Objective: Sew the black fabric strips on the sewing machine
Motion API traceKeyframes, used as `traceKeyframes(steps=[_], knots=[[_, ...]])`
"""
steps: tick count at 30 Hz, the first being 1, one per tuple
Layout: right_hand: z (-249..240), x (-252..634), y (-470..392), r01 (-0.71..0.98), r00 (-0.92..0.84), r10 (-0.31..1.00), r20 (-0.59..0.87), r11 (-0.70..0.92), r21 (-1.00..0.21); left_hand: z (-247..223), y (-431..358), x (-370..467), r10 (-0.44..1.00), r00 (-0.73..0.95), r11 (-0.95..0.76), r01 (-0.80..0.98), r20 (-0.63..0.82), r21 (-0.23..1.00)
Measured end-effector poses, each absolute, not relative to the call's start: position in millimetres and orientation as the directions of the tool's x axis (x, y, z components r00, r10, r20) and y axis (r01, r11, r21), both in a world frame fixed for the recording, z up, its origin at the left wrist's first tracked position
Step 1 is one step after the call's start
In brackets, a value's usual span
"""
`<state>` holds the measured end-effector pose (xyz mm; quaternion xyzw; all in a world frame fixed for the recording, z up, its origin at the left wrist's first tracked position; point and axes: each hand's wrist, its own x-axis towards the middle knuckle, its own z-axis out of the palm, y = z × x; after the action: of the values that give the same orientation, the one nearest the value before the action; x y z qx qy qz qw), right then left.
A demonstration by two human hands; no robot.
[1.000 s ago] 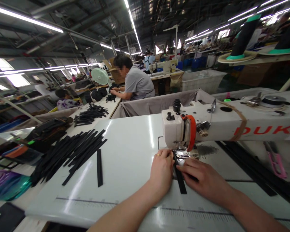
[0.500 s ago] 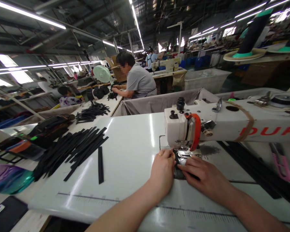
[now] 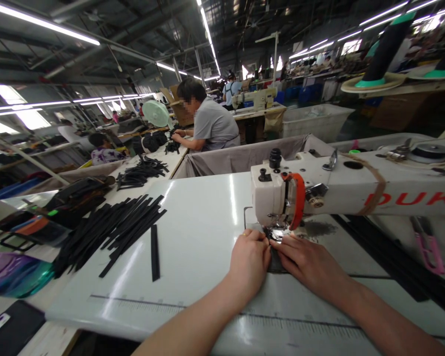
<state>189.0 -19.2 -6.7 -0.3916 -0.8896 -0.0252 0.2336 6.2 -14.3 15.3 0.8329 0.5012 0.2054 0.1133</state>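
Note:
My left hand [image 3: 250, 257] is closed at the needle area of a white sewing machine [image 3: 269, 190], its fingertips pinched on a small dark piece that is mostly hidden. Close beside it on the right, my right hand [image 3: 306, 259] has its fingers together, fingertips at the edge of the same dark piece [image 3: 274, 261] by the metal presser plate. An orange guard [image 3: 298, 200] curves above the fingers. A single black strip [image 3: 155, 252] lies on the white table [image 3: 193, 237], left of my hands.
A pile of black strips [image 3: 111, 227] covers the table's left. Long black strips [image 3: 381, 257] and pink-handled snips [image 3: 430, 252] lie under the machine arm. A phone [image 3: 13, 326] rests at lower left. Beyond a cloth-lined bin [image 3: 241, 158] sits a person in grey [image 3: 217, 123].
My right hand has shifted slightly up and left, closer to my left hand, covering more of the dark piece. The view has moved slightly.

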Motion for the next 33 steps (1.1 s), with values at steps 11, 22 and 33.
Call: traceKeyframes(steps=[11, 22, 33], knots=[[-6.7, 186.2, -21.3, 0.702, -0.591, 0.674, 0.443, 0.7, -0.129, 9.3, -10.9, 2.7, 0.891, 0.378, -0.453, 0.738, 0.251, 0.499], [1.2, 263.7, -21.7, 0.991, 0.002, 0.876, 0.482, -0.065, 0.115, 7.9, 20.7, -6.8, 0.876, 0.417, -0.482, 0.791, 0.243, 0.377], [-0.6, 271.1, -24.5, 0.998, -0.01, 0.904, 0.428, -0.021, 0.066, 41.7, 13.8, -51.4, 0.958, -0.001, -0.047, 0.986, 0.287, 0.16]])
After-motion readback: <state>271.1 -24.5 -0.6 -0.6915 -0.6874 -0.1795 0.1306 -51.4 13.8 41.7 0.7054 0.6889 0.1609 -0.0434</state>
